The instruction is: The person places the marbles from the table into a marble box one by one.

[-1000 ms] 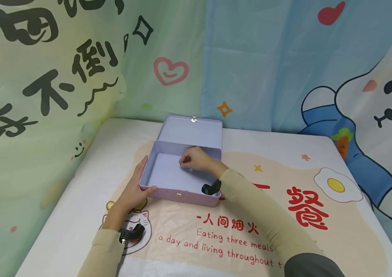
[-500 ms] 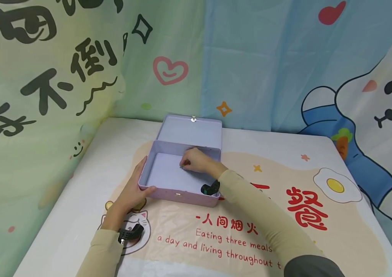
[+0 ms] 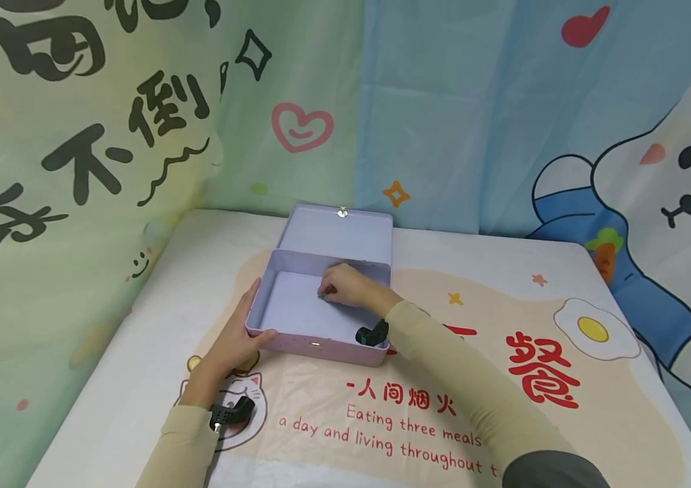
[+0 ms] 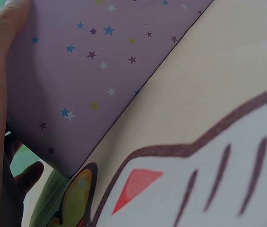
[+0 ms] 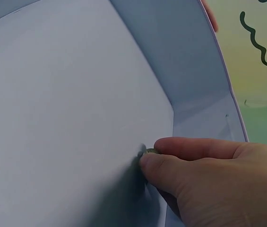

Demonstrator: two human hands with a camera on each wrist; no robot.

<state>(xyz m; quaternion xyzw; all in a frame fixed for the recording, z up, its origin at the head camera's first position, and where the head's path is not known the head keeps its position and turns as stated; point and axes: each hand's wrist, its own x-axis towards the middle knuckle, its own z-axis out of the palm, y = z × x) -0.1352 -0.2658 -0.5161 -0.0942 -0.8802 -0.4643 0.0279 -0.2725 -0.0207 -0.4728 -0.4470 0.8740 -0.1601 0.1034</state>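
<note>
A lilac tin box (image 3: pixel 339 351) stands on the table with its lid (image 3: pixel 336 230) swung back. My left hand (image 3: pixel 234 340) grips the near left corner, thumb at the front wall and fingers along the side. Small coloured stars dot the box wall (image 4: pixel 105 66) in the left wrist view. Inside the box, my right hand (image 3: pixel 350 285) pinches a small greenish, round-edged thing (image 5: pixel 150 151) between thumb and forefinger, close over the pale floor (image 5: pixel 76 104). Most of that thing is hidden by the fingertips, and I cannot tell its kind.
A printed cloth (image 3: pixel 419 379) with red lettering, a cat face and a fried egg covers the table. Behind it hang patterned curtains (image 3: pixel 431 122). A metal clasp (image 3: pixel 342 212) sits at the lid's far edge. Both wrists wear black bands (image 3: pixel 232 411).
My right hand has lowered slightly inside the box, its fingertips now nearer the floor. The left hand and the box have stayed in place.
</note>
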